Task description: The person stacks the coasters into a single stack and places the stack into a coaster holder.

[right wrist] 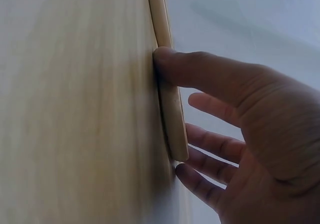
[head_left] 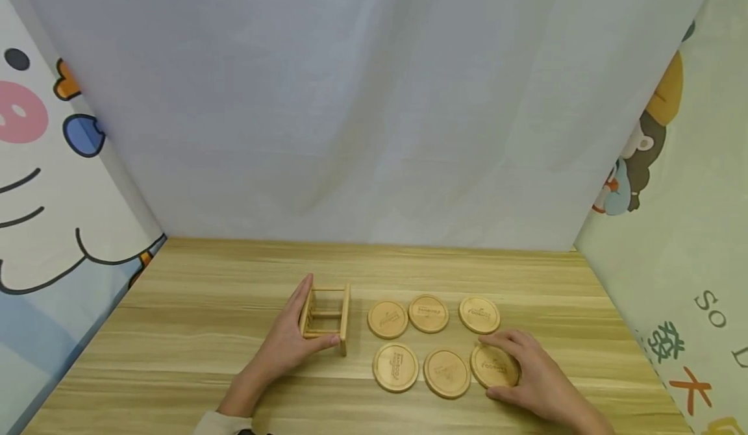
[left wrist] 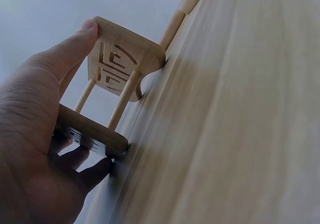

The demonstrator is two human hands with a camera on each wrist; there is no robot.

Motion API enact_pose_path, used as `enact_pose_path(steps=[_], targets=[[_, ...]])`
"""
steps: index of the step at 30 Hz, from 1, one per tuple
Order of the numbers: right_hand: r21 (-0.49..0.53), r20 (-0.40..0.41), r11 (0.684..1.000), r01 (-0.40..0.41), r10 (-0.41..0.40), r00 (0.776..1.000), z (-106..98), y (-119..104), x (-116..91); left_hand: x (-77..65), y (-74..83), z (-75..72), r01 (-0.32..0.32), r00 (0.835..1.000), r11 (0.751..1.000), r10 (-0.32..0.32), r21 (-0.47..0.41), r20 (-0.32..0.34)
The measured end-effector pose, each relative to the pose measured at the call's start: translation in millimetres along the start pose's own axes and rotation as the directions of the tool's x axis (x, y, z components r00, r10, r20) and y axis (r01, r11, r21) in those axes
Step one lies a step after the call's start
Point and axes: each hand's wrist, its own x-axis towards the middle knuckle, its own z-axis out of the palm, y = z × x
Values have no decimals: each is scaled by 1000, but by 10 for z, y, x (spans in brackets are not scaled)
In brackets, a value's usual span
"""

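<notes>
My left hand (head_left: 285, 345) grips a small wooden coaster rack (head_left: 345, 318) that stands on the table, its thumb at the near right end and its fingers along the left side. The left wrist view shows the rack's cut-out side panel (left wrist: 115, 62) and the rods joining it to the other panel. On the right, my right hand (head_left: 539, 378) holds a round bamboo coaster (head_left: 494, 365) by its edge, thumb on the near side and fingers on the far side. Side-on in the right wrist view, that coaster (right wrist: 174, 119) lies close over the tabletop.
Between the hands lie more engraved coasters: a back row with a left one (head_left: 388, 319), a middle one (head_left: 428, 313) and a right one (head_left: 479, 315), and two in front (head_left: 395, 367) (head_left: 447, 372). A pale curtain (head_left: 374, 130) hangs behind the wooden table (head_left: 222, 279); printed cloths flank it.
</notes>
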Motion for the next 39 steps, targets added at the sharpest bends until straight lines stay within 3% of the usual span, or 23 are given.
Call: enact_pose_path(steps=[13,39], targets=[[-23,-120,994,103,-105,987,15,-23,11,0,14,-11,11,1000,1000,-11,2,-5],[7,-79,990,138,-137,987,35,-305,120,-11,36,-11,25,1000,1000,-25,18,-8]])
